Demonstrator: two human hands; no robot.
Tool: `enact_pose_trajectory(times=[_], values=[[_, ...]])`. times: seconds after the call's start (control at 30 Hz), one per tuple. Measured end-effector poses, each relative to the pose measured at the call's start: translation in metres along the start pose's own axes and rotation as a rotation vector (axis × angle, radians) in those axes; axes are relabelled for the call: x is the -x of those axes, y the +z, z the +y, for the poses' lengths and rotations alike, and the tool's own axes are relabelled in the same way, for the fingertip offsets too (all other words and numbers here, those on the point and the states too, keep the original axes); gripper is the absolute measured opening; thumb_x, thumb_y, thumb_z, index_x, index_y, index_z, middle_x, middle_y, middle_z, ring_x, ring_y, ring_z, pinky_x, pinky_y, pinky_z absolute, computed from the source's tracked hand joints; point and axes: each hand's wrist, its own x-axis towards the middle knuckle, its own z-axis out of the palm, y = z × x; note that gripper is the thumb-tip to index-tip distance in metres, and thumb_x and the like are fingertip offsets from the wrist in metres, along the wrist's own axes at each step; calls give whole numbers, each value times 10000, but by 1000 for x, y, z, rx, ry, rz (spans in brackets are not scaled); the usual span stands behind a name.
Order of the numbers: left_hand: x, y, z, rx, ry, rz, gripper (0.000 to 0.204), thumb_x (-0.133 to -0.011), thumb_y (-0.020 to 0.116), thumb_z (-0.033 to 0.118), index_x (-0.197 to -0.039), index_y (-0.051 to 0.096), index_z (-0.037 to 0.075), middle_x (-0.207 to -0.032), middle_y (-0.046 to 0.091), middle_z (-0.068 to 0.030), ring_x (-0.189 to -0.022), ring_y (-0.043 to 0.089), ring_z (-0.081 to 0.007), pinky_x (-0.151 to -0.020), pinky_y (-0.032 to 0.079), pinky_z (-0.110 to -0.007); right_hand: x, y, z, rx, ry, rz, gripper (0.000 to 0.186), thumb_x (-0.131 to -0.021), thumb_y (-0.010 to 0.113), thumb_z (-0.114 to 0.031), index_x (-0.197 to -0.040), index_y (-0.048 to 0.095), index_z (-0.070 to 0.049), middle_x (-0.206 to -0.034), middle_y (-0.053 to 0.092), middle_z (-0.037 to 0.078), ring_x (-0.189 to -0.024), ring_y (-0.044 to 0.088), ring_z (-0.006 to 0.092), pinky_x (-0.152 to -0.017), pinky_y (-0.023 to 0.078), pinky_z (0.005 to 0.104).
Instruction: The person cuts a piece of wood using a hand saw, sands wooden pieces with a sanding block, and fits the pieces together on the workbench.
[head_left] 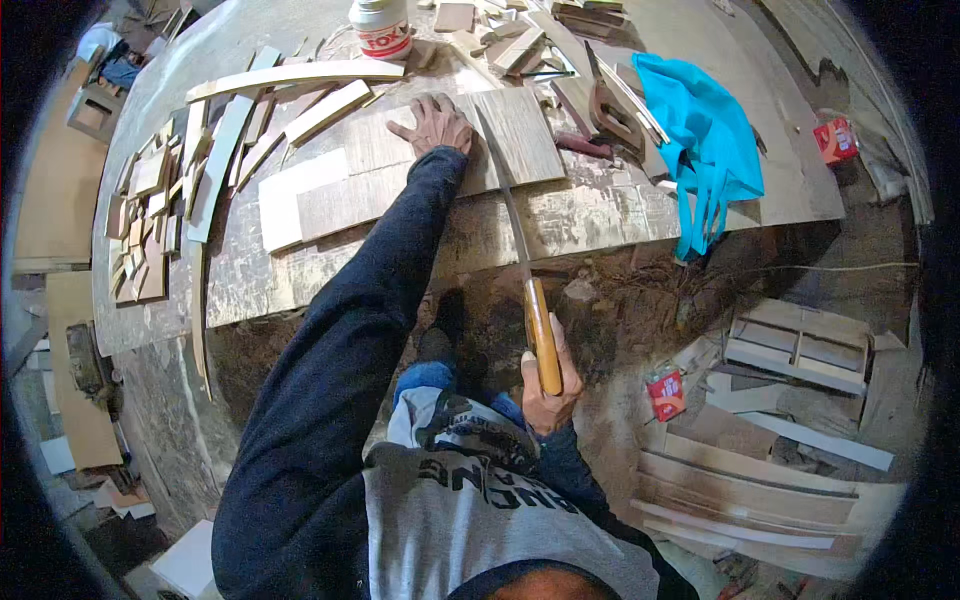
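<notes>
Our left hand (432, 124) lies flat, fingers spread, pressing the board (400, 170) down near the bench's (300, 275) front edge; it grips nothing. Offcuts (150, 215) crowd the bench's left edge. Right of the hand, the saw (512, 215) crosses the board, blade over the front edge. Our right hand (548, 385) is clenched on its wooden handle, below the bench. Cut looks begun; depth unclear, so most seems left. Blue cloth (705, 140) at the right edge.

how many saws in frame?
2. A wooden-handled handsaw in the right hand, its blade across the wood panel held by the left hand; a second saw lies beside the teal cloth. Clutter may hide others.
</notes>
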Motion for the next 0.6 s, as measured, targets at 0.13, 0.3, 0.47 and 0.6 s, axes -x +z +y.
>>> enact_pose_trajectory(times=[0.13, 0.3, 0.47, 0.6], values=[[13, 2, -11, -56, 133, 67, 495, -878, 453, 361, -1322, 441, 142, -1416, 339, -127, -1363, 222, -341, -923, 138, -789, -2, -4, 6, -34, 16, -34, 549, -807, 578, -21, -1344, 475, -70, -1168, 609, 146, -949, 602, 199, -811, 478, 298], [49, 11, -17, -22, 219, 57, 536, -899, 395, 416, -1392, 376, 208, -1497, 269, -48, -1395, 161, -357, -924, 50, -808, -1, -5, 24, -84, -18, -46, 556, -811, 589, -33, -1351, 465, -71, -1216, 592, 137, -991, 596, 207, -859, 465, 306], [47, 0, -13, -7, 113, -9, 548, -900, 356, 417, -1410, 355, 216, -1508, 261, -4, -1400, 150, -353, -927, 32, -806, 4, 0, 43, -98, -75, -8, 499, -815, 562, -23, -1310, 504, -46, -1241, 575, 162, -1086, 580, 241, -921, 442, 316], [49, -3, -11, -43, 149, -14, 539, -904, 341, 402, -1410, 354, 218, -1510, 258, 6, -1403, 141, -338, -947, 40, -792, -37, 15, 25, -113, -24, 15, 453, -808, 542, -18, -1260, 540, -18, -1152, 615, 185, -1014, 615, 255, -861, 475, 324]])
